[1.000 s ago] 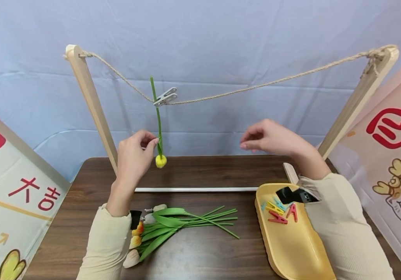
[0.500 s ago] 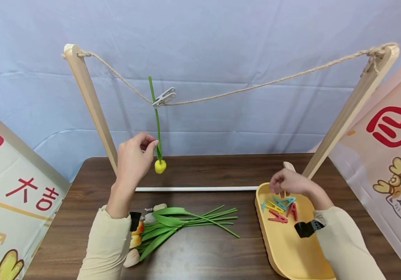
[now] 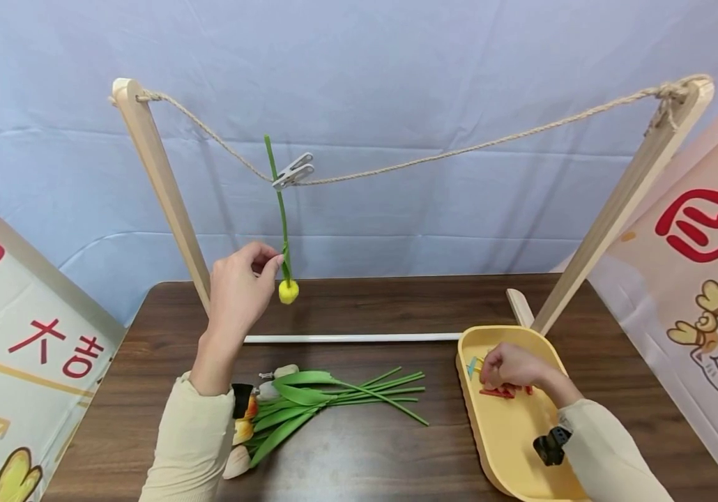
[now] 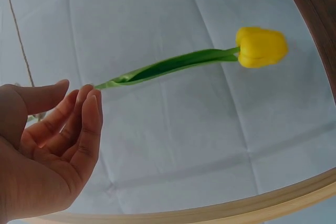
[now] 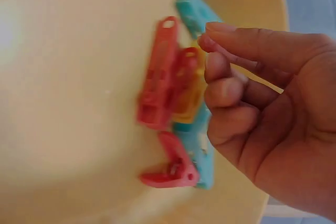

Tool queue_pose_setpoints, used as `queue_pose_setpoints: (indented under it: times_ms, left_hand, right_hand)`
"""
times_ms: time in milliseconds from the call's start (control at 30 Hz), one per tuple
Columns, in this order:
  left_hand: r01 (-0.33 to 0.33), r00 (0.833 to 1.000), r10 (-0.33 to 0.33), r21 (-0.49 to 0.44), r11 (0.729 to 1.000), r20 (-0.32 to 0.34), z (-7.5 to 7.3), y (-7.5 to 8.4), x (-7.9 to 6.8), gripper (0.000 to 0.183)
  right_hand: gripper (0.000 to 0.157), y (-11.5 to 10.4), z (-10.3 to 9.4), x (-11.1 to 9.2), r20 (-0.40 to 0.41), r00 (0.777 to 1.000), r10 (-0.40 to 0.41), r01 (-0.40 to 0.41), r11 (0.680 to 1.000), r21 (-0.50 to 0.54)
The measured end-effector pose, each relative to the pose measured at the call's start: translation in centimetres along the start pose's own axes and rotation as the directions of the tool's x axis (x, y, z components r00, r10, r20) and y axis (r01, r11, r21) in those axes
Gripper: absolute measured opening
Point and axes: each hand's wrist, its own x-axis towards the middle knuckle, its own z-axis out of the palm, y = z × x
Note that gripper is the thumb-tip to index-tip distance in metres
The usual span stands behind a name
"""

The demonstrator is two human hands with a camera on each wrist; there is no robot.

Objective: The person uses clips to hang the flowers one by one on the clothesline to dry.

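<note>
A yellow tulip (image 3: 288, 291) hangs head down, its stem clipped to a rope (image 3: 491, 145) by a pale clothespin (image 3: 294, 171). My left hand (image 3: 240, 289) is beside the tulip's leaf, fingertips at the green. In the left wrist view, a gap shows between thumb and fingers, and the leaf ends at the fingertips. My right hand (image 3: 512, 366) is down in the yellow tray (image 3: 516, 453), over several clothespins. In the right wrist view, the fingers curl loosely above red (image 5: 160, 72), yellow and teal clothespins (image 5: 194, 14); nothing clearly shows between thumb and index finger.
Wooden posts (image 3: 161, 188) carry the rope at both ends, with a white bar (image 3: 359, 339) low between them. Several tulips with green leaves (image 3: 302, 397) lie on the brown table (image 3: 365, 460), left of the tray. Blue cloth hangs behind.
My right hand has come down from the air at the right into the tray, onto the clothespins. My left hand stays near the tulip, which has swayed slightly.
</note>
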Motion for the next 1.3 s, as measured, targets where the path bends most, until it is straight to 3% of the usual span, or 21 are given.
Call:
queue_pose_setpoints:
  times_ms: [133,333,533,667,800,967,1067,1133,1200,1300]
  left_hand:
    - [-0.001,1.0,0.001,0.001,1.0,0.007,0.0,0.1,-0.2,0.011]
    - [-0.003,1.0,0.003,-0.007,1.0,0.011,0.2,0.1,-0.5,0.011]
    - [0.006,1.0,-0.006,-0.007,1.0,0.028,0.4,0.1,-0.9,0.01]
    - [0.006,1.0,-0.006,0.005,1.0,0.027,0.7,0.1,-1.1,0.009]
    - [-0.011,0.999,0.01,0.012,1.0,0.045,1.3,0.2,-1.5,0.009]
    - [-0.036,0.992,0.036,-0.001,0.999,0.121,2.9,0.5,-2.3,0.009]
    - [-0.061,0.979,0.063,-0.012,0.998,0.194,4.6,0.8,-3.0,0.008]
    - [-0.086,0.961,0.087,-0.018,0.996,0.261,5.8,1.1,-3.6,0.008]
    - [-0.109,0.934,0.113,-0.029,0.994,0.338,7.1,1.4,-4.2,0.007]
    - [-0.142,0.88,0.149,-0.049,0.989,0.451,8.8,2.2,-5.2,0.009]
  right_hand:
    - [0.005,0.3,0.8,0.2,-0.01,1.0,-0.003,0.003,1.0,0.009]
    - [0.011,0.3,1.6,0.4,-0.049,0.998,-0.027,0.021,0.994,-0.109]
    - [0.016,-0.3,0.8,-0.1,-0.056,0.998,-0.028,0.021,0.991,-0.129]
    - [0.016,-1.3,-0.6,-0.7,-0.05,0.999,0.002,-0.006,0.997,-0.076]
    - [0.009,-2.8,-2.2,-1.3,-0.038,0.999,0.012,-0.01,0.999,0.051]
    - [0.008,-5.2,-3.5,-1.4,-0.041,0.997,-0.063,0.067,0.992,0.107]
    - [0.011,-6.8,-3.3,-0.9,-0.052,0.989,-0.139,0.143,0.984,0.102]
    - [0.012,-7.8,-2.8,-0.4,-0.055,0.981,-0.189,0.194,0.975,0.111]
    - [0.011,-8.8,-2.2,0.3,-0.056,0.97,-0.236,0.241,0.963,0.118]
    - [0.008,-10.2,-1.2,1.2,-0.061,0.956,-0.288,0.293,0.946,0.141]
